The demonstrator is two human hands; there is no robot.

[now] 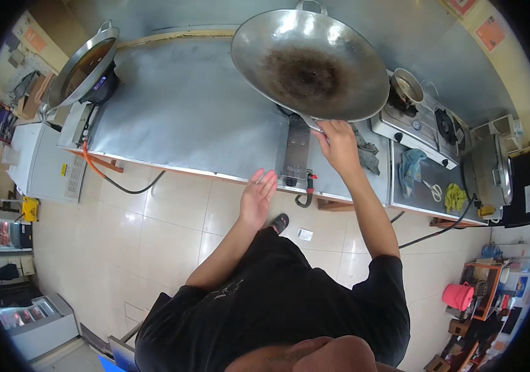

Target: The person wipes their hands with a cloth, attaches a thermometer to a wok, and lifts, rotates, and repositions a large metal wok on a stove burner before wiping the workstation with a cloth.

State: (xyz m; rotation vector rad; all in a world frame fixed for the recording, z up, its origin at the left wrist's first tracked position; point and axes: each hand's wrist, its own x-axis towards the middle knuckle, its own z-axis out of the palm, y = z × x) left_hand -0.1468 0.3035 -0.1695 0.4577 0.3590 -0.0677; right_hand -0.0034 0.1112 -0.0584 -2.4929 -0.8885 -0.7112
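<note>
A large steel wok [305, 71] with a scorched brown middle sits over a burner at the back of the metal counter, its far loop handle pointing at the wall. My right hand [336, 142] is closed around the wok's near handle [311, 123]. Below the counter's front edge, my left hand [257, 199] is held palm up with the fingers stretched out and nothing in it. Between the two hands lies the burner's dark front panel [296, 152]. A grey cloth [367, 152] rests just right of my right hand.
Left, another wok [82, 71] holds brown liquid on a burner. Right, a gas stove [417, 127] bears a small pot [407, 87]; a blue cloth [410, 170], scissors [433, 190] and a yellow-green cloth [455, 197] lie before it. An orange hose [94, 162] hangs off the counter.
</note>
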